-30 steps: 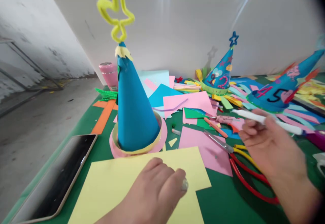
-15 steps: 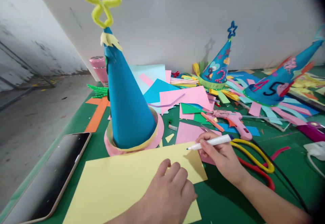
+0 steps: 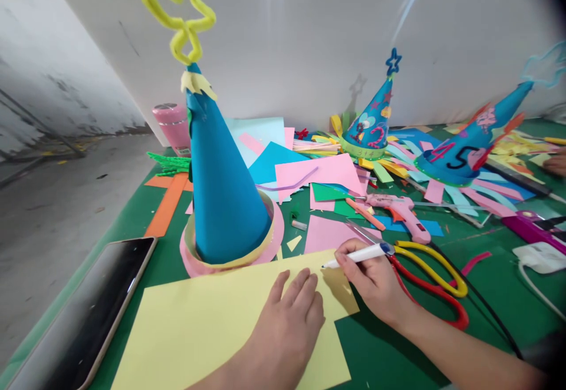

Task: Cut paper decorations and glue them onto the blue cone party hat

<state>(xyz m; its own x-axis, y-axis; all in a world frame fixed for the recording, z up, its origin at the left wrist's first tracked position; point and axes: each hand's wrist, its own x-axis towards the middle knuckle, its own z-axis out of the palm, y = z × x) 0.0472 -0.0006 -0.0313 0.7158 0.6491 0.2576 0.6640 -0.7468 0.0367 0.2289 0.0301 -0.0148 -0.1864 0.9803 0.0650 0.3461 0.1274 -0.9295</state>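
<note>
A sheet of pale yellow paper (image 3: 190,325), with a notch cut from its right side, lies on the green table in front of me. My left hand (image 3: 292,319) rests on it palm down, fingers stretched out and a little apart. In my right hand (image 3: 371,281) is a white marker (image 3: 360,255), uncapped, its dark tip low over the paper's upper right part; whether it touches cannot be made out. Just behind the sheet stands a tall blue paper cone hat (image 3: 227,201) with a pink and yellow brim and a yellow pipe-cleaner shape on top.
Scissors (image 3: 462,313) with red and yellow handles lie beside my right hand. Behind them is a pink glue gun (image 3: 404,210). A phone (image 3: 97,307) lies at the left table edge. Two decorated cone hats (image 3: 369,124) stand farther back among paper scraps. Another person's hand (image 3: 555,164) shows far right.
My left hand has flattened from curled fingers onto the paper. The marker tip has come down nearer the sheet. The view has shifted slightly, and another person's hand shows at the right edge.
</note>
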